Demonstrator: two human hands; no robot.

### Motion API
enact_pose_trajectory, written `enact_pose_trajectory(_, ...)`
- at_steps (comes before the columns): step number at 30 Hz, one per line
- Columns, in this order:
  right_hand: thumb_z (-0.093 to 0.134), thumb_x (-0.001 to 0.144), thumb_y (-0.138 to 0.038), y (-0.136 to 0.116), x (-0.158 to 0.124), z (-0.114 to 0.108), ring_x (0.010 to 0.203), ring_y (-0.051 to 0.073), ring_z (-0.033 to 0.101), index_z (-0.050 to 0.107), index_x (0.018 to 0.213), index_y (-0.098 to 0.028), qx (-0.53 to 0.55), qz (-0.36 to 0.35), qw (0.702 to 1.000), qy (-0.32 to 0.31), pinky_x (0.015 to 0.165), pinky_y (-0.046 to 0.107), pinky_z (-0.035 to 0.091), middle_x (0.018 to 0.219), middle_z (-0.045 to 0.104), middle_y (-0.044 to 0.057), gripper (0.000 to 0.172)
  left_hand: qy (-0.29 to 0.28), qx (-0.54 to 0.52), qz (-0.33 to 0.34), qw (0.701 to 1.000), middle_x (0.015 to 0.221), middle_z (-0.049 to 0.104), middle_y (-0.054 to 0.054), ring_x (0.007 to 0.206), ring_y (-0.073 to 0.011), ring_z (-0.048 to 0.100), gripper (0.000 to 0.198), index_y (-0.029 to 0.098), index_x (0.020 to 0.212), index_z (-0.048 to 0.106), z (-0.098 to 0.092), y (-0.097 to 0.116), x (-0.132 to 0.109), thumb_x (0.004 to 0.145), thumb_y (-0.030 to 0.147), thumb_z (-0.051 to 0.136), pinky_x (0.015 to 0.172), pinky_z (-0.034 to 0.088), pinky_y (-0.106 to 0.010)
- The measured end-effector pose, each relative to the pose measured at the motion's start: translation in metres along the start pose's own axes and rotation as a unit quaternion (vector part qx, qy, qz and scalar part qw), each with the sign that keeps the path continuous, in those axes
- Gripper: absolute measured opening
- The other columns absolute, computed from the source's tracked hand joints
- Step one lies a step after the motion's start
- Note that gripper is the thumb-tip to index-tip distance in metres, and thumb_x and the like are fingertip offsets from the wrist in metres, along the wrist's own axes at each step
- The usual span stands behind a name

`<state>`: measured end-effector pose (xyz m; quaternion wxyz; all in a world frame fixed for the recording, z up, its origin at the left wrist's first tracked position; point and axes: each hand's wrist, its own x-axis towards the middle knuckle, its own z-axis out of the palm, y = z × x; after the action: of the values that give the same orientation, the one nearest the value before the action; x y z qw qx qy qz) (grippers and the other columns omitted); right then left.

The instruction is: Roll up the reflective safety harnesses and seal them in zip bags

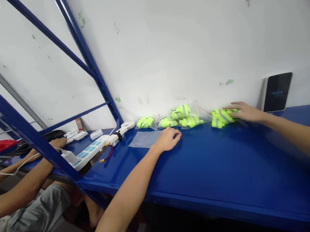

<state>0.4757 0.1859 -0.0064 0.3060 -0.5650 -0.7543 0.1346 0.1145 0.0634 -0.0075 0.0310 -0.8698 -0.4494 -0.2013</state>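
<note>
My left hand (167,139) rests on the blue table with its fingers curled in, and nothing shows between them. Its wrist side overlaps the right end of a flat clear plastic bag (143,139). Farther right, my right hand (246,111) reaches over a fluorescent yellow strap bundle with grey reflective stripes (221,118). The fingers are stretched out and apart, touching the bundle's right side; they are slightly blurred. Between the hands, near the wall, lie clear bags with more yellow straps (183,112). A smaller bagged yellow strap (145,122) lies left of these.
A black-faced device (277,92) leans on the wall at the right. To the left are a white power strip (89,152), a red cable with yellow connectors (110,154) and a blue metal frame (92,70). Beyond it, another person's arms (36,171) reach over the neighbouring table.
</note>
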Motion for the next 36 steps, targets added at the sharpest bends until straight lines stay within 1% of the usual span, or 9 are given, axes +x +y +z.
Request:
enact_pose_trajectory(4, 0.061, 0.077, -0.024, -0.024, -0.003, 0.006, 0.112, 0.030, 0.057, 0.058, 0.126, -0.008, -0.079, -0.110, 0.984, -0.112, 0.093, 0.035, 0.041, 0.128, 0.058, 0.021, 0.052, 0.015, -0.021, 0.011, 1.000, 0.098, 0.070, -0.005, 0.093, -0.0206, 0.059, 0.032, 0.020, 0.100, 0.068, 0.000, -0.002, 0.000, 0.094, 0.031, 0.039, 0.090, 0.043, -0.034)
enact_pose_trajectory(9, 0.062, 0.072, -0.029, -0.046, -0.047, 0.008, 0.104, 0.027, 0.060, 0.059, 0.117, -0.017, -0.046, -0.171, 0.979, -0.106, 0.089, 0.034, 0.045, 0.120, 0.063, 0.011, 0.046, 0.027, -0.070, 0.008, 0.997, 0.108, 0.066, -0.006, 0.104, -0.0222, 0.055, 0.032, 0.020, 0.111, 0.063, -0.004, 0.004, 0.002, 0.095, 0.035, 0.039, 0.097, 0.041, -0.037)
enact_pose_trajectory(13, 0.064, 0.070, -0.026, -0.075, -0.090, 0.017, 0.103, 0.027, 0.057, 0.056, 0.117, -0.021, -0.034, -0.250, 0.962, -0.104, 0.089, 0.038, 0.044, 0.114, 0.063, 0.008, 0.047, -0.015, -0.138, 0.040, 0.989, 0.124, 0.058, -0.006, 0.115, -0.0225, 0.051, 0.040, 0.025, 0.127, 0.053, -0.007, 0.027, 0.001, 0.093, 0.043, 0.045, 0.103, 0.037, -0.038)
enact_pose_trajectory(16, 0.066, 0.065, -0.019, -0.099, -0.104, 0.030, 0.104, 0.027, 0.056, 0.055, 0.118, -0.022, -0.033, -0.288, 0.951, -0.108, 0.090, 0.038, 0.043, 0.116, 0.061, 0.008, 0.054, -0.057, -0.168, 0.080, 0.981, 0.124, 0.054, -0.008, 0.115, -0.0235, 0.052, 0.055, 0.025, 0.134, 0.046, -0.008, 0.045, -0.001, 0.085, 0.047, 0.057, 0.102, 0.039, -0.038)
enact_pose_trajectory(22, 0.069, 0.069, -0.030, -0.131, -0.105, 0.045, 0.095, 0.027, 0.063, 0.059, 0.118, -0.021, 0.001, -0.235, 0.969, -0.078, 0.081, 0.036, 0.045, 0.110, 0.067, 0.009, 0.051, -0.043, -0.148, 0.059, 0.986, 0.120, 0.049, -0.007, 0.113, -0.0235, 0.051, 0.053, 0.028, 0.132, 0.046, -0.006, 0.043, -0.002, 0.081, 0.030, 0.061, 0.099, 0.041, -0.038)
enact_pose_trajectory(25, 0.063, 0.079, -0.041, -0.130, -0.102, 0.046, 0.100, 0.026, 0.062, 0.058, 0.124, -0.021, 0.126, -0.239, 0.955, -0.127, 0.086, 0.036, 0.046, 0.116, 0.066, 0.007, 0.050, -0.033, -0.148, 0.070, 0.986, 0.119, 0.049, -0.007, 0.110, -0.0233, 0.051, 0.046, 0.025, 0.122, 0.051, -0.006, 0.038, 0.000, 0.077, 0.022, 0.061, 0.096, 0.043, -0.037)
enact_pose_trajectory(28, 0.036, 0.095, -0.049, -0.115, -0.090, 0.045, 0.114, 0.025, 0.057, 0.060, 0.124, -0.020, 0.272, -0.196, 0.928, -0.163, 0.100, 0.041, 0.041, 0.124, 0.063, 0.006, 0.047, -0.033, -0.150, 0.081, 0.985, 0.111, 0.053, -0.006, 0.101, -0.0224, 0.054, 0.038, 0.022, 0.110, 0.055, -0.008, 0.039, 0.002, 0.073, 0.021, 0.063, 0.089, 0.045, -0.035)
enact_pose_trajectory(32, 0.049, 0.089, -0.053, -0.095, -0.074, 0.044, 0.131, 0.029, 0.043, 0.056, 0.131, -0.024, 0.201, -0.109, 0.968, -0.100, 0.112, 0.048, 0.027, 0.140, 0.052, 0.007, 0.052, -0.020, -0.140, 0.074, 0.987, 0.101, 0.058, -0.005, 0.092, -0.0222, 0.057, 0.037, 0.019, 0.103, 0.057, -0.011, 0.043, 0.003, 0.068, 0.021, 0.066, 0.082, 0.045, -0.033)
enact_pose_trajectory(36, 0.040, 0.094, -0.053, -0.096, -0.083, 0.043, 0.135, 0.028, 0.039, 0.051, 0.135, -0.026, 0.180, -0.144, 0.969, -0.085, 0.115, 0.047, 0.022, 0.144, 0.048, 0.005, 0.051, -0.003, -0.181, 0.021, 0.983, 0.094, 0.065, -0.005, 0.084, -0.0215, 0.060, 0.028, 0.017, 0.099, 0.060, -0.009, 0.039, 0.005, 0.072, 0.025, 0.063, 0.075, 0.047, -0.032)
